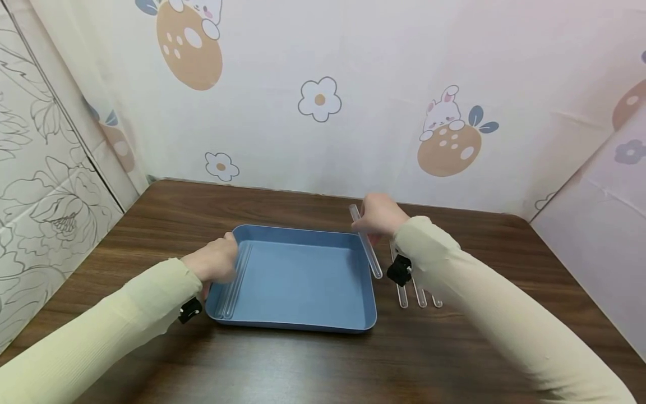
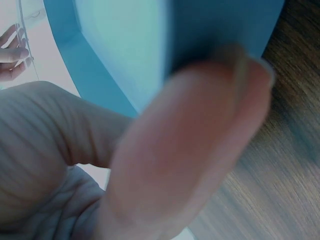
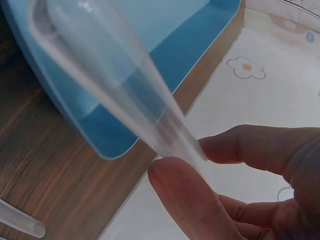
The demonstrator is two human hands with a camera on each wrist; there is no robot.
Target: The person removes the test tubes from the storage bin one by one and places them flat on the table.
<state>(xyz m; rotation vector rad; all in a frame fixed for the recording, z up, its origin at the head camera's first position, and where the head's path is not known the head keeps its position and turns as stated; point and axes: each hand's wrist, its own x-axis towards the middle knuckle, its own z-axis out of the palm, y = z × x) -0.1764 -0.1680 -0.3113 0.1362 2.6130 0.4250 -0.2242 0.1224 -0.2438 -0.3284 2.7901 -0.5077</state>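
Observation:
A shallow blue tray lies on the table, with clear test tubes side by side along its left wall. My left hand grips that left wall; up close in the left wrist view, a blurred fingertip covers part of the tray's side. Above the right rim, my right hand pinches another clear test tube between thumb and fingers. That tube tilts, its rounded end towards me, as the right wrist view shows the tube over the tray's corner.
Several more clear test tubes lie on the dark wood table right of the tray, partly hidden under my right forearm. A patterned curtain hangs behind the table's far edge. Each wrist wears a small black camera.

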